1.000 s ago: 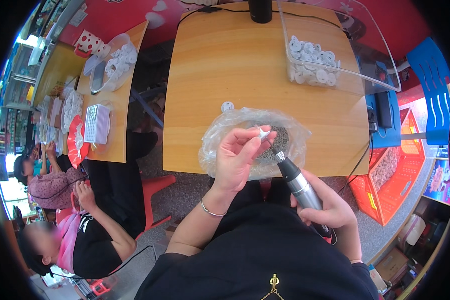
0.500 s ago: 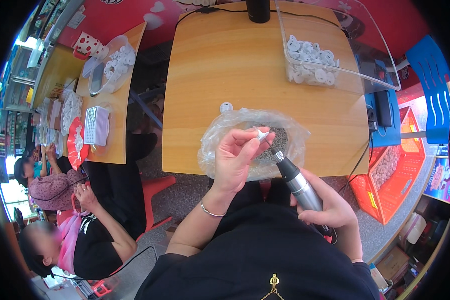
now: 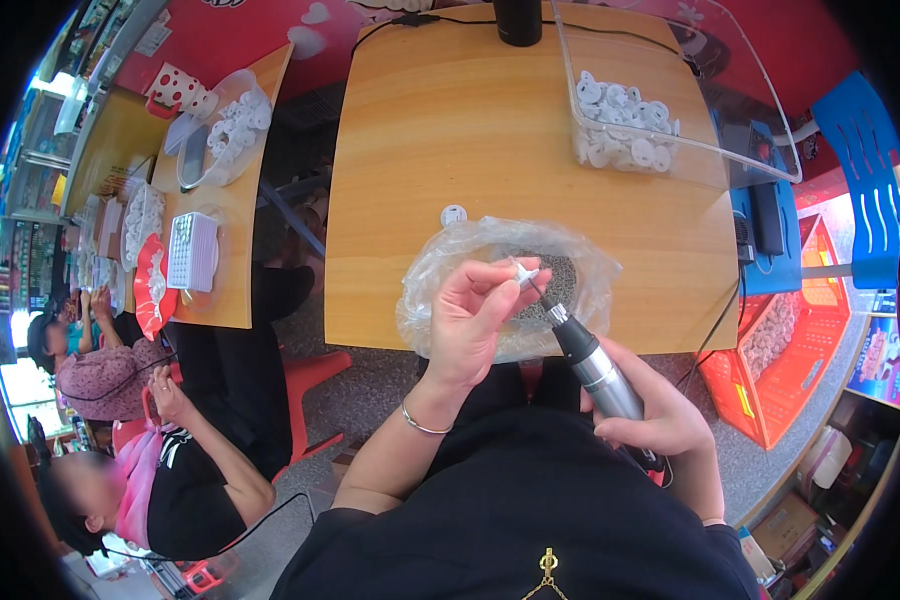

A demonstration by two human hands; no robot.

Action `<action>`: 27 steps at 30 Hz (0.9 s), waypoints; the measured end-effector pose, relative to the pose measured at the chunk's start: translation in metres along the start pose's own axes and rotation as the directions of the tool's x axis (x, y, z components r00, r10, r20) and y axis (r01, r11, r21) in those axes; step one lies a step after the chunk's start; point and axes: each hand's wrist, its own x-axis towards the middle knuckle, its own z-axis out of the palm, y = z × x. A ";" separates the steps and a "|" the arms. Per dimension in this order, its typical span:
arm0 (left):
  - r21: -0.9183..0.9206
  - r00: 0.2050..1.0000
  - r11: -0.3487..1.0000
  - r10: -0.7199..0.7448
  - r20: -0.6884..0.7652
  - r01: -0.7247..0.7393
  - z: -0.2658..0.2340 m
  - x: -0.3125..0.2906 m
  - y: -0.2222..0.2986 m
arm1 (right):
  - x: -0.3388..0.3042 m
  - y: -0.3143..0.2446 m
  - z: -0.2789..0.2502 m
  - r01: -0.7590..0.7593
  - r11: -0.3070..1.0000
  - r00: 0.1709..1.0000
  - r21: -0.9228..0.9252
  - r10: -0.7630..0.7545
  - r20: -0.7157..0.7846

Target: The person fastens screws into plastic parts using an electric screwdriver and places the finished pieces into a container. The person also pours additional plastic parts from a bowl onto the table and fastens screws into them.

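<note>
My left hand (image 3: 478,312) pinches a small white plastic part (image 3: 525,273) between thumb and fingers. My right hand (image 3: 662,408) is wrapped round a silver and black electric screwdriver (image 3: 600,368), whose thin bit points up and left to the white part. Whether the tip touches a screw in it is too small to tell. Under both hands lies a clear plastic bag (image 3: 428,290), open, with a heap of small grey screws (image 3: 560,282) inside. A single round white part (image 3: 453,216) sits on the table just beyond the bag.
A clear bin (image 3: 690,165) of white parts (image 3: 625,125) stands at the table's (image 3: 450,130) far right. A black cylinder (image 3: 517,22) is at the back. To the right is an orange crate (image 3: 735,395). Co-workers sit on the left by another table (image 3: 232,290).
My hands, the white part and the screwdriver stay almost where they were. On the left, a co-worker's hand has shifted slightly.
</note>
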 end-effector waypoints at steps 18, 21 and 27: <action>0.584 0.892 0.675 0.313 0.327 -0.451 0.054 0.141 0.025 | -0.012 0.008 -0.019 0.150 0.987 0.979 0.048 -0.142 -0.146; 0.643 0.798 0.473 0.370 0.475 -0.602 0.081 0.159 0.033 | -0.015 0.009 -0.022 0.170 0.982 0.974 0.080 -0.155 -0.166; 0.757 0.702 0.224 0.594 0.393 -0.613 0.033 0.139 0.054 | -0.019 0.013 -0.029 0.170 0.983 0.969 0.068 -0.155 -0.191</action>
